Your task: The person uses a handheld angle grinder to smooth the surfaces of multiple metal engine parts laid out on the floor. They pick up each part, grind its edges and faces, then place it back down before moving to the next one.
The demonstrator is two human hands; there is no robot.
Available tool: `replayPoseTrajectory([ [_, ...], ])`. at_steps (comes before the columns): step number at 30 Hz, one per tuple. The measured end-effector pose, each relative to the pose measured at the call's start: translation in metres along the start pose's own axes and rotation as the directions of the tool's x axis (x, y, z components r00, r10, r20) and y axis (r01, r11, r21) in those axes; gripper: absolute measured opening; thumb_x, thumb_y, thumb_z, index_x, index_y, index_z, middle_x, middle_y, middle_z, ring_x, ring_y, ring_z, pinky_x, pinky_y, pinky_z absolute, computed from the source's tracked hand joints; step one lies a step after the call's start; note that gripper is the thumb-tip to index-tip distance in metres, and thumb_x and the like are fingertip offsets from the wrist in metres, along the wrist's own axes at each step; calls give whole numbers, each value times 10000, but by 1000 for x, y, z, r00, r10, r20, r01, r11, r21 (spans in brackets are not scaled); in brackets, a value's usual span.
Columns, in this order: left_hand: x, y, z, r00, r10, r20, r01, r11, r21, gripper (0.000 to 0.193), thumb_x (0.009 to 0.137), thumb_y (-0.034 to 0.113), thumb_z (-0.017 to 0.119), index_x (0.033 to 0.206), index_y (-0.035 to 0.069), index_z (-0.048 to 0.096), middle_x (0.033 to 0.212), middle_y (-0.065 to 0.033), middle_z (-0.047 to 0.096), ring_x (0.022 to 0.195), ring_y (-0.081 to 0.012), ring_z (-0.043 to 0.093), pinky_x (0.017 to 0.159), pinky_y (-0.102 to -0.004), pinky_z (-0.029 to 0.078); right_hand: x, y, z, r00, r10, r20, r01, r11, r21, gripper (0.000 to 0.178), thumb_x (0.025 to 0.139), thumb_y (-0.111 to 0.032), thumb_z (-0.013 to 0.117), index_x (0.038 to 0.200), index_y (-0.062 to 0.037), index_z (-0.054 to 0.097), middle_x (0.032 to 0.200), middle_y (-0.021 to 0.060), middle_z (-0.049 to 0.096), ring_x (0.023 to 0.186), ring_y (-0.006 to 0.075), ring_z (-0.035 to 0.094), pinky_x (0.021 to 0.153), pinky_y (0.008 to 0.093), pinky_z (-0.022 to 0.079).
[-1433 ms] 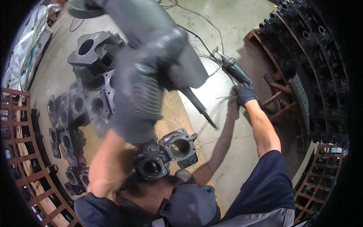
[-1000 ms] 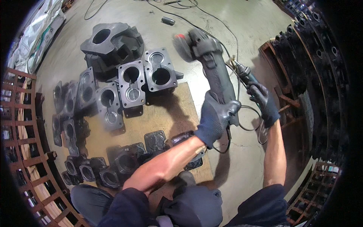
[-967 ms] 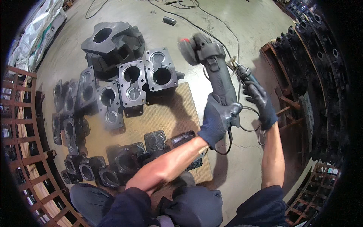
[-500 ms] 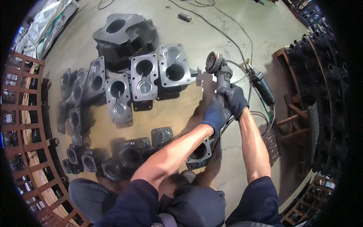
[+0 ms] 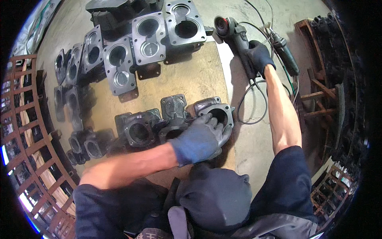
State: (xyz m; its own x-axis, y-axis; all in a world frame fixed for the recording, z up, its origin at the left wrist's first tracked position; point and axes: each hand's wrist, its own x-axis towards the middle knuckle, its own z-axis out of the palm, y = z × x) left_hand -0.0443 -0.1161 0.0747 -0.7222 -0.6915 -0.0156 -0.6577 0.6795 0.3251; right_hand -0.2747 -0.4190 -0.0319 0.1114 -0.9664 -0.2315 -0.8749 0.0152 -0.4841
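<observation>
My right hand (image 5: 260, 57), in a dark glove, is closed round the body of an angle grinder (image 5: 239, 42). The grinder's round, red-marked head points up and away from me, and its cable trails from the rear end. Nearer to me, my left hand (image 5: 199, 137), in a blue-grey glove, grips a flanged metal casting (image 5: 227, 119). Its fingers bend over the rim into the round bore, while the thumb is hidden. More dark castings stand just left of this hand, among them one with a round flange (image 5: 139, 133).
Castings with machined faces (image 5: 149, 40) stand in a row at the far left, before a large dark casting (image 5: 119, 16). A second power tool (image 5: 284, 51) lies right of the grinder among cables. Rusty racks (image 5: 28, 119) flank both sides. Brown sheeting (image 5: 187, 81) covers part of the floor.
My left hand has left the grinder and come down to the near casting. My right hand keeps the grinder, now farther right in view. The whole view has shifted.
</observation>
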Motion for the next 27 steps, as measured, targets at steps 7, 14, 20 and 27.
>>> replayPoseTrajectory([
  [7,-1,11,56,980,-39,-193,70,985,156,464,912,118,518,1330,-75,575,873,-167,692,843,-303,690,936,-459,520,-166,-4,-12,1000,21,-22,-10,915,403,368,924,-324,712,1109,-7,737,961,135,758,877,184,691,824,332,533],
  [14,26,32,93,889,-384,-248,404,914,33,266,936,138,539,1149,1,621,714,-159,652,618,-337,651,598,-482,492,-305,22,84,909,329,254,-398,512,761,319,965,-269,717,1123,8,715,928,58,727,756,124,628,703,281,522],
  [20,44,14,60,828,-487,-277,395,858,-329,424,899,314,653,1279,133,600,858,-178,723,708,-353,706,636,-470,535,-304,36,118,925,374,71,-286,558,779,398,1002,-305,650,1172,55,672,1016,97,714,875,179,630,808,327,516],
  [27,47,-20,-2,511,-849,-132,518,426,-742,342,856,145,740,1191,119,675,937,-142,705,825,-266,713,766,-379,571,-249,14,63,781,-171,601,-625,-194,756,521,1051,-411,473,1295,21,634,1238,183,693,1085,271,693,986,399,556],
])
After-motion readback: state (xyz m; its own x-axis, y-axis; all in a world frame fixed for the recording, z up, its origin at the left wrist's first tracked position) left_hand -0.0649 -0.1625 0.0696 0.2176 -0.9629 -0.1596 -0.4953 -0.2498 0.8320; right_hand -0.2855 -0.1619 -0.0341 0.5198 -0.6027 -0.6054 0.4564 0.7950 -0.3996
